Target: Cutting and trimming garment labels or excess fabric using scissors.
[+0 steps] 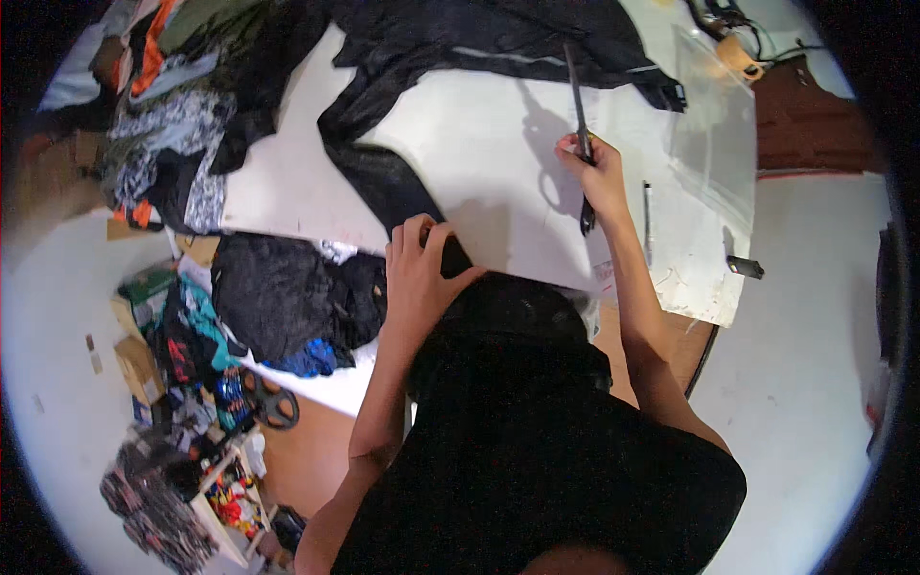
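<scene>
A black garment [498, 43] is spread over the far part of the white table [460, 144], with a long narrow part of it [388, 182] running down to the near edge. On that part, at the table's edge, rests my left hand [419, 259], its fingers bent and its thumb stretched apart, with black cloth between them. My right hand [596, 172] is closed round large dark scissors [578, 105], held over the bare tabletop with the blades pointing to the far side. Their shadow falls on the table just left of them.
At the far left, garments [172, 125] are heaped on the table. Lower left are black cloth [273, 297], a blue piece [311, 357] and a small shelf [225, 503]. A pen [648, 220], clear plastic sheet [714, 144] and small black object [746, 267] lie right.
</scene>
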A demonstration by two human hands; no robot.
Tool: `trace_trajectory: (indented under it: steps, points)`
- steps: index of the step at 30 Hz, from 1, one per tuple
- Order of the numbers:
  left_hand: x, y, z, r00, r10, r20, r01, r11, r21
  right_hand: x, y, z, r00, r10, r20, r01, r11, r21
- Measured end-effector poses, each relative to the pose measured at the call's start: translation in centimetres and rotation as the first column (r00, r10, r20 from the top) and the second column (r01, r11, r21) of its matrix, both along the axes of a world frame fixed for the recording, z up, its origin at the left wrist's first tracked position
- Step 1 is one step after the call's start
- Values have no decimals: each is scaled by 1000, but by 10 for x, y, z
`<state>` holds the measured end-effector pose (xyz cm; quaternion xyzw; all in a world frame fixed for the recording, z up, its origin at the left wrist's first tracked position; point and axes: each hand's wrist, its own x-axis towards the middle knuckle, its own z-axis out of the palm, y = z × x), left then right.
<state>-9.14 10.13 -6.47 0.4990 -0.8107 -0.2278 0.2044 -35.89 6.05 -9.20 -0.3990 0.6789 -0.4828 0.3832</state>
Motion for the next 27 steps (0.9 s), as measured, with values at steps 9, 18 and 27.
trace_trajectory:
  steps: [9,18,27]
  points:
    - [15,-3,-33,950,-4,-312,16,999,34,28,27,-15,973,196,119,-206,975,83]
    - [-24,-28,-18,624,383,-681,61,845,531,66,35,10,905,294,308,-297,954,-37]
    - [-24,-25,-8,349,607,-714,134,722,679,59,26,21,860,118,496,-161,986,45]
